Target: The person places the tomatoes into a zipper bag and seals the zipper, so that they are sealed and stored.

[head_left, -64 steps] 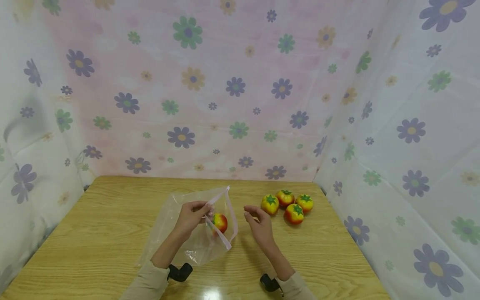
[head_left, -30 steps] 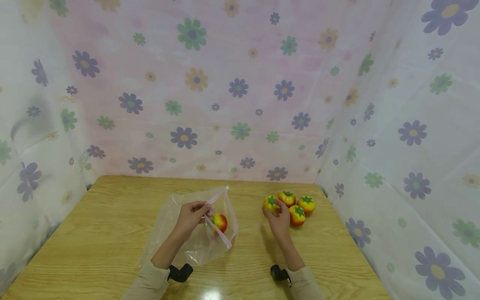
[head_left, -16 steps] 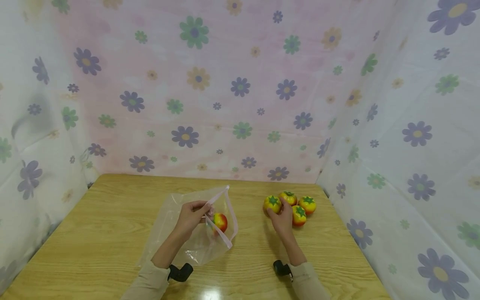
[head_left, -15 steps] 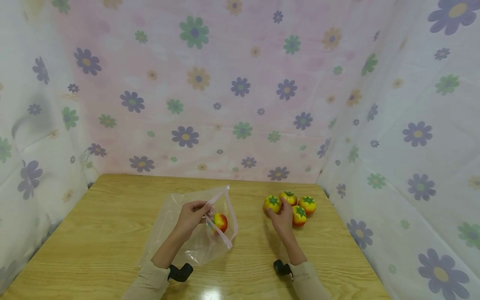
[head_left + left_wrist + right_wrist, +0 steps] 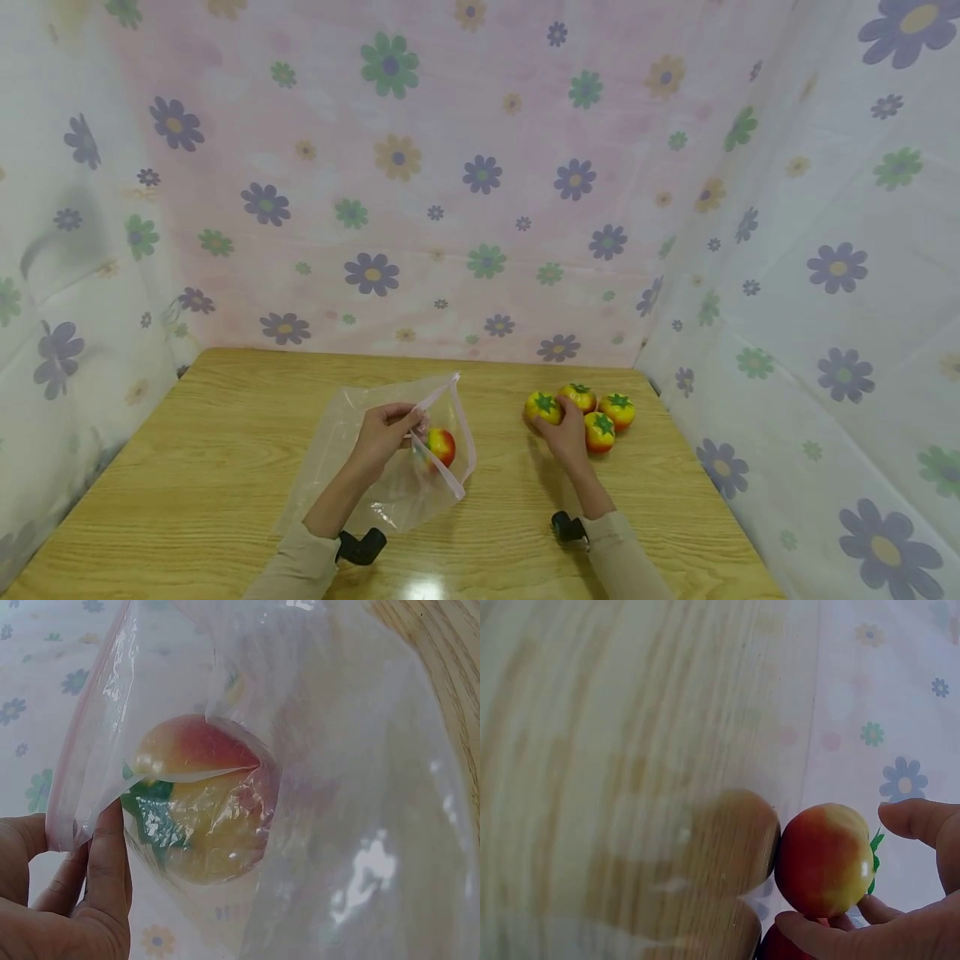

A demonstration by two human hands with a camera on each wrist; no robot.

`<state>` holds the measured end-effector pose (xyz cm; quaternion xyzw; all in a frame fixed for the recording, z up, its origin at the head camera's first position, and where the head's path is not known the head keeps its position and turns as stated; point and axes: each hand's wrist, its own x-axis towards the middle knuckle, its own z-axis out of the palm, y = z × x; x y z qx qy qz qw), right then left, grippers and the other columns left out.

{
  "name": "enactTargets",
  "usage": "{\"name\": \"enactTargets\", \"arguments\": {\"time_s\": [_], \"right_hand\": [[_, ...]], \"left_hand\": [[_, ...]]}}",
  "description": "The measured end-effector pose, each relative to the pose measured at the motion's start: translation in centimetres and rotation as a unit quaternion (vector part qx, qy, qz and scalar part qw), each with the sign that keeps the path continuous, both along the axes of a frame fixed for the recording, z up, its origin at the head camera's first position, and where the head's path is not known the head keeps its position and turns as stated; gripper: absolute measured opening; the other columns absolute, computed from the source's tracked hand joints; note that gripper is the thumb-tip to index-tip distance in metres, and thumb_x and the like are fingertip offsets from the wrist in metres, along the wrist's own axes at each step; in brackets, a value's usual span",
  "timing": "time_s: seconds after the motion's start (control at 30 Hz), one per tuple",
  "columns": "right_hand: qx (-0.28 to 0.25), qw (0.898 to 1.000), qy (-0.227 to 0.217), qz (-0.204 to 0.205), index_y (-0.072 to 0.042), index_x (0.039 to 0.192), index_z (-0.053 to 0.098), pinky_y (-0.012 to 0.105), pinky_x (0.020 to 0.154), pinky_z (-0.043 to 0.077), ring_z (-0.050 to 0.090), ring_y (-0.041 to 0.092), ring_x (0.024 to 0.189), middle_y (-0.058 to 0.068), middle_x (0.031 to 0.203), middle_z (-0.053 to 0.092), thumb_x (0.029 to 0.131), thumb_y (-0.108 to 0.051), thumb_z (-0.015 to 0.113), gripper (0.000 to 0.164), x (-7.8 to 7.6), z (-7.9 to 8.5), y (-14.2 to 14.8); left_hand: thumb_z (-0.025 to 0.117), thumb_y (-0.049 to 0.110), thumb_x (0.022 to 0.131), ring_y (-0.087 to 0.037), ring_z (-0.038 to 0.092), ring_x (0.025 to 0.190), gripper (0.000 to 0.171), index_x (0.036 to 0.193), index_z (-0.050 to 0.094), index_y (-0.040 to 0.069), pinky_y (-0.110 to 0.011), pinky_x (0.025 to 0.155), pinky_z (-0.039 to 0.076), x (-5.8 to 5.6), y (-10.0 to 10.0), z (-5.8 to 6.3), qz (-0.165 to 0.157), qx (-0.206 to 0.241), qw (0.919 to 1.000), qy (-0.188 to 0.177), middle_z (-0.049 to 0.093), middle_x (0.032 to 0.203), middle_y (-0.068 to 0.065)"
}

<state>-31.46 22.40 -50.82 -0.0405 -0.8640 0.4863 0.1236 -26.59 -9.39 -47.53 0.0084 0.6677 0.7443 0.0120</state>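
Note:
My left hand (image 5: 382,433) pinches the upper edge of a clear zip bag (image 5: 345,467) with a pink seal strip. Its mouth gapes toward the right. Inside lies one yellow-and-red tomato (image 5: 199,825) with a green calyx, seen through the film. On the right, my right hand (image 5: 566,433) reaches over the leftmost tomato (image 5: 823,862) of a group. In the right wrist view the fingers lie against one side of that tomato, while the thumb stands a little apart near its green top.
Beside the right hand sit three more tomatoes: one behind (image 5: 577,396), one at the far right (image 5: 617,410) and one nearer (image 5: 600,433). The wooden table (image 5: 187,467) is enclosed by flowered cloth (image 5: 450,250). Dark wrist cameras sit at both sleeves.
My right hand has moved from beside the bag's mouth rightward to the leftmost tomato, which has lately shifted slightly left. The left hand and bag have stayed in place.

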Motion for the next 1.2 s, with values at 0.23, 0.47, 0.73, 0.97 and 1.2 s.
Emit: {"name": "enactTargets", "arguments": {"time_s": [0.23, 0.47, 0.73, 0.97, 1.2], "right_hand": [[0.001, 0.999, -0.027, 0.025, 0.012, 0.144, 0.044, 0.056, 0.112, 0.041, 0.048, 0.045, 0.133, 0.033, 0.145, 0.047, 0.094, -0.011, 0.071, 0.061, -0.1, 0.4, -0.2], [0.011, 0.998, -0.045, 0.031, 0.010, 0.146, 0.043, 0.057, 0.114, 0.039, 0.046, 0.045, 0.136, 0.032, 0.148, 0.045, 0.094, -0.015, 0.071, 0.064, -0.6, 0.6, -0.3], [0.044, 0.997, -0.050, 0.026, 0.009, 0.144, 0.046, 0.057, 0.113, 0.040, 0.049, 0.046, 0.134, 0.033, 0.145, 0.048, 0.093, -0.018, 0.074, 0.064, -1.7, 0.5, -0.9], [0.062, 0.996, -0.047, 0.032, 0.009, 0.139, 0.051, 0.056, 0.110, 0.044, 0.054, 0.045, 0.129, 0.031, 0.140, 0.054, 0.091, -0.016, 0.076, 0.059, -1.7, 0.9, -1.7], [0.061, 0.996, -0.039, 0.044, 0.008, 0.135, 0.056, 0.055, 0.109, 0.046, 0.056, 0.043, 0.125, 0.029, 0.136, 0.058, 0.088, -0.015, 0.079, 0.057, -1.5, 1.0, -1.9]], "left_hand": [[0.063, 0.007, 0.101, -0.013, 0.069, 0.076, 0.027, 0.119, 0.065, -0.013, -0.022, 0.067, 0.061, 0.1, -0.1, 0.0, 0.002, 0.000, 1.0000, 0.000, 0.074, 0.094, -0.014], [0.063, 0.005, 0.101, -0.013, 0.069, 0.073, 0.027, 0.119, 0.064, -0.015, -0.023, 0.067, 0.061, 0.2, 0.1, 0.1, -0.013, 0.013, 0.9998, 0.001, 0.074, 0.094, -0.017], [0.063, 0.006, 0.101, -0.013, 0.069, 0.073, 0.028, 0.119, 0.064, -0.016, -0.023, 0.066, 0.060, 0.4, 0.2, 0.1, -0.015, 0.013, 0.9997, 0.010, 0.074, 0.096, -0.021], [0.062, 0.005, 0.101, -0.013, 0.069, 0.074, 0.027, 0.118, 0.064, -0.015, -0.023, 0.066, 0.060, 0.6, 0.1, -0.1, -0.016, 0.017, 0.9997, 0.002, 0.073, 0.097, -0.021], [0.063, 0.005, 0.100, -0.013, 0.069, 0.074, 0.026, 0.117, 0.065, -0.015, -0.023, 0.066, 0.060, 0.6, 0.0, 0.0, -0.008, 0.019, 0.9998, 0.000, 0.074, 0.093, -0.017]]}}
